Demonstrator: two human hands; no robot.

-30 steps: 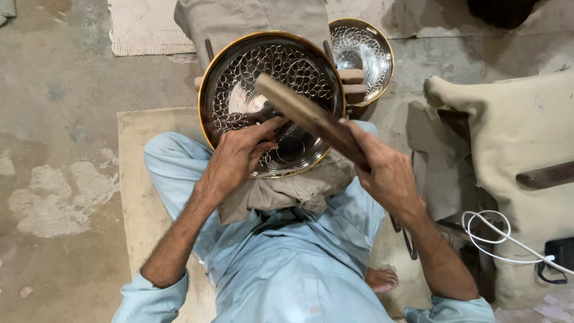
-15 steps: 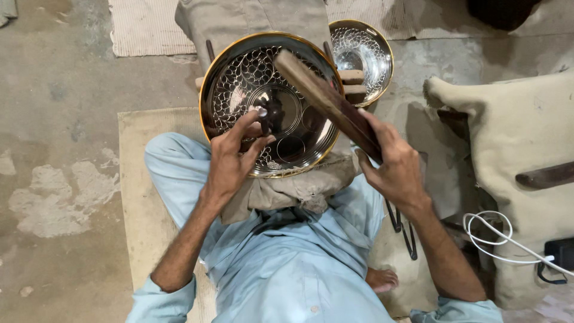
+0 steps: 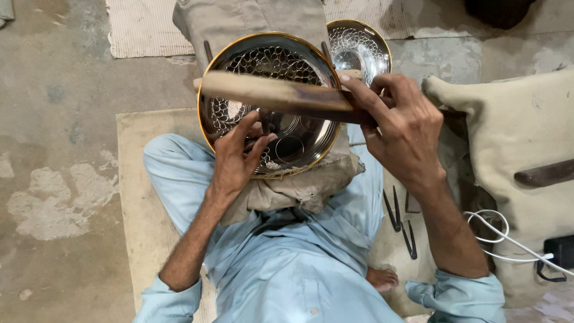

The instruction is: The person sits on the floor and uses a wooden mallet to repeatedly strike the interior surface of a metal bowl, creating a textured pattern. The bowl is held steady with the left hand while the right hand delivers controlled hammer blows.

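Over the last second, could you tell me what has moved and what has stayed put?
The right hand has swung the wooden mallet from a diagonal tilt to lie level across the large patterned metal bowl. The left hand keeps pinching a small tool against the bowl's inside. The bowl, the smaller bowl behind it and the cloth pad have not shifted.

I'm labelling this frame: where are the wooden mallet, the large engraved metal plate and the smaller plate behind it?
wooden mallet (image 3: 269,94), head view, middle of its flat face
large engraved metal plate (image 3: 239,60), head view, patterned upper rim
smaller plate (image 3: 359,45), head view, patterned inside
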